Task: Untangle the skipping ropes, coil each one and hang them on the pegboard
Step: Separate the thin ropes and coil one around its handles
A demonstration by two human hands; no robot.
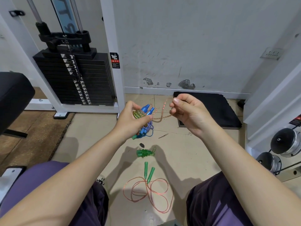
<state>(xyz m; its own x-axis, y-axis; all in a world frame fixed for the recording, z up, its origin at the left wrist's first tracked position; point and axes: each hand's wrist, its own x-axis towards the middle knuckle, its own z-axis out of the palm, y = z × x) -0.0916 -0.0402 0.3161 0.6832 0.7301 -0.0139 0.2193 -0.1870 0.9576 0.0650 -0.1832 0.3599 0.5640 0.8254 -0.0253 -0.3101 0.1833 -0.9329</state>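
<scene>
My left hand (132, 121) grips a wound bundle of translucent rope with two blue handles (149, 109) sticking out at the top. A loose pink-orange strand (162, 111) runs from that bundle to my right hand (187, 111), which pinches it between thumb and fingers. Below my left hand a blue and white tangle (145, 132) lies on the floor. A coiled green rope (145, 153) lies nearer to me. Between my knees lies a pink rope (149, 191) in loose loops, with two green handles (148, 172). No pegboard is in view.
A white weight machine with a black plate stack (76, 79) stands at the left, a black seat pad (13, 98) beside it. A black mat (211, 108) lies by the wall. Chrome dumbbells (283, 144) sit on a rack at the right.
</scene>
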